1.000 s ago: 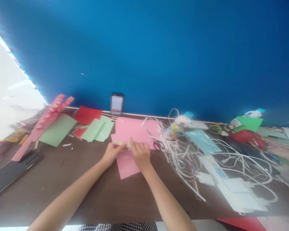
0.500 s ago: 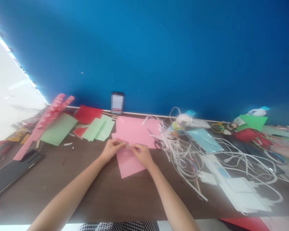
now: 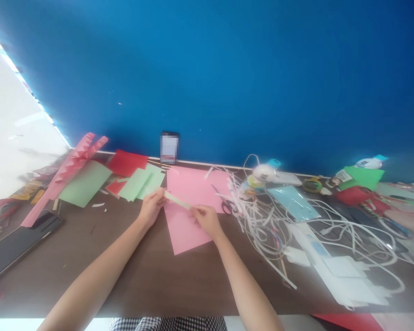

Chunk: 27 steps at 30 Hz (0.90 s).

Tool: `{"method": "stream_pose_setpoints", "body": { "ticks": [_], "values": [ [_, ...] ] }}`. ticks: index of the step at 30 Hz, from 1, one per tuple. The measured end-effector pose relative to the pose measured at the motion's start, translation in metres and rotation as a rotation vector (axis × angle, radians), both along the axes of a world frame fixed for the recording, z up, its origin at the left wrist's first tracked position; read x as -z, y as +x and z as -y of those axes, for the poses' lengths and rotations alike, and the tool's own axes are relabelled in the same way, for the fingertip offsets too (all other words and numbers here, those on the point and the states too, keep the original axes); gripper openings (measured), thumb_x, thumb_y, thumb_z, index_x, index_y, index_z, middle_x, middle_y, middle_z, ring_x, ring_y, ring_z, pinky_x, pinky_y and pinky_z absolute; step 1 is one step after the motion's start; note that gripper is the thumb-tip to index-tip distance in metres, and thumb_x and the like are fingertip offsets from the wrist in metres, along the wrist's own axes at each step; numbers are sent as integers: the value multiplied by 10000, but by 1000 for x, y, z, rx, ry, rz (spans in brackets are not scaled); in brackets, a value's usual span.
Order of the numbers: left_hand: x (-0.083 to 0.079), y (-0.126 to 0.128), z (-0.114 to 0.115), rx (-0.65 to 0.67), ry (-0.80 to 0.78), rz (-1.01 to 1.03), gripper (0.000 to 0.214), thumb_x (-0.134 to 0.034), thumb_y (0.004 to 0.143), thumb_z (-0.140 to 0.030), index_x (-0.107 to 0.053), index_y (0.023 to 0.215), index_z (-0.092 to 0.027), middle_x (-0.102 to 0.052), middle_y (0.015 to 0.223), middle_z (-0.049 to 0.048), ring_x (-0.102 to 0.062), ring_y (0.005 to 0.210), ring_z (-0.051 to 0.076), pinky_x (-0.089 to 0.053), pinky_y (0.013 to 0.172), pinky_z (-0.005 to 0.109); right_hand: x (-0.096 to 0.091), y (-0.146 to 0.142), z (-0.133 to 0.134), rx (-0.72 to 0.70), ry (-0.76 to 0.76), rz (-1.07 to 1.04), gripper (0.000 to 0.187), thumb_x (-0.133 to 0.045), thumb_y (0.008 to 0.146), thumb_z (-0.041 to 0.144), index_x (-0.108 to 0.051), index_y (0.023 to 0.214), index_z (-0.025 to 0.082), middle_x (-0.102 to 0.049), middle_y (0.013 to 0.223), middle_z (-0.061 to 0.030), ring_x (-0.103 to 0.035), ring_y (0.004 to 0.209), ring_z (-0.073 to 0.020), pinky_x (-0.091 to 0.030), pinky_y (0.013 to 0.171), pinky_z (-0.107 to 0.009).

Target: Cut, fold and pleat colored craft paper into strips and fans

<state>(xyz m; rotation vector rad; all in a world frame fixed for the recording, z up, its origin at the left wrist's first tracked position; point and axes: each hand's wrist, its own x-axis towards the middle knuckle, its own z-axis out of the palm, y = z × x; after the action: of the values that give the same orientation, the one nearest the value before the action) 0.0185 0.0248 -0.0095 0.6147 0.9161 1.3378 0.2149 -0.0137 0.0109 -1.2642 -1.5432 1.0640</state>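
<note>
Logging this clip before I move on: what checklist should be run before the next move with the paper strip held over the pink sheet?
1. Both ends gripped: left hand pinches one end of the paper strip, right hand the other. Ok.
2. Strip free of creases: too blurred. Cannot tell.
3. Pink sheet flat on the table under the hands. Ok.
4. Scissors close by: they lie just right of the right hand. Ok.
5. Right side uncluttered: a tangle of white strips crowds it. Not ok.
6. Another person's hand apart from the strip: it is at the far right edge. Ok.
</note>
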Motion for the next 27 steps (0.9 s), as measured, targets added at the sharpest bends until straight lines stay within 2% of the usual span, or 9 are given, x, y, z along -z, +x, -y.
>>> {"method": "stream_pose_setpoints", "body": {
  "ticks": [5,7,10,12,13,16,19,23,27],
  "values": [
    [-2,-1,0,-9,33,-24,392,-657,686,-357,-593,1004,-138,-674,868,84,-607,623,102,-489,701,268,-2,6,-2,-106,-159,-124,344,-553,741,447,-620,614,134,-624,547,-32,-526,406,-98,-436,424,-225],
    [-2,-1,1,-24,37,-72,409,-656,681,-355,-571,1023,-146,-672,899,97,-618,640,113,-492,716,286,-4,7,-1,-123,-172,-144,307,-555,746,428,-629,731,130,-643,625,-41,-553,443,-102,-459,454,-234],
    [-1,0,3,-70,48,-156,410,-671,656,-355,-551,992,-155,-676,876,88,-628,655,130,-502,704,303,-8,7,3,-78,-21,-108,367,-615,716,352,-566,1037,182,-645,908,-70,-620,686,-135,-514,623,-280],
    [0,1,3,-105,61,-189,405,-672,646,-364,-537,969,-161,-677,842,78,-628,649,136,-509,684,306,-9,5,5,-78,102,-56,444,-652,687,300,-531,1108,226,-578,1086,-82,-601,820,-145,-513,712,-299],
    [0,2,4,-117,65,-196,408,-671,645,-370,-530,967,-164,-675,827,73,-627,645,136,-512,678,305,-9,4,6,-84,153,-34,417,-655,685,284,-552,1086,232,-551,1121,-83,-589,844,-145,-513,727,-299],
    [-1,3,4,-118,71,-203,432,-668,641,-380,-517,991,-176,-668,800,57,-628,639,136,-516,679,306,-5,3,5,-61,250,-25,261,-628,713,268,-619,970,220,-558,1062,-80,-576,854,-154,-520,726,-300],
    [-3,3,4,-73,86,-204,411,-671,638,-380,-539,970,-178,-659,803,48,-627,650,136,-519,701,312,-1,3,3,18,272,-79,223,-632,710,273,-619,922,204,-582,985,-72,-569,919,-179,-505,792,-328],
    [-5,4,4,-2,139,-172,355,-676,636,-375,-574,892,-150,-641,858,55,-625,706,143,-517,749,327,0,4,2,63,156,-208,229,-643,702,300,-581,893,191,-611,850,-44,-611,798,-174,-524,743,-339],
    [-6,4,5,22,159,-158,368,-682,637,-365,-554,913,-159,-613,721,10,-635,676,153,-522,737,340,-6,5,3,109,81,-251,209,-637,709,333,-576,829,174,-622,726,-32,-620,670,-165,-530,668,-332]
  ]
}}
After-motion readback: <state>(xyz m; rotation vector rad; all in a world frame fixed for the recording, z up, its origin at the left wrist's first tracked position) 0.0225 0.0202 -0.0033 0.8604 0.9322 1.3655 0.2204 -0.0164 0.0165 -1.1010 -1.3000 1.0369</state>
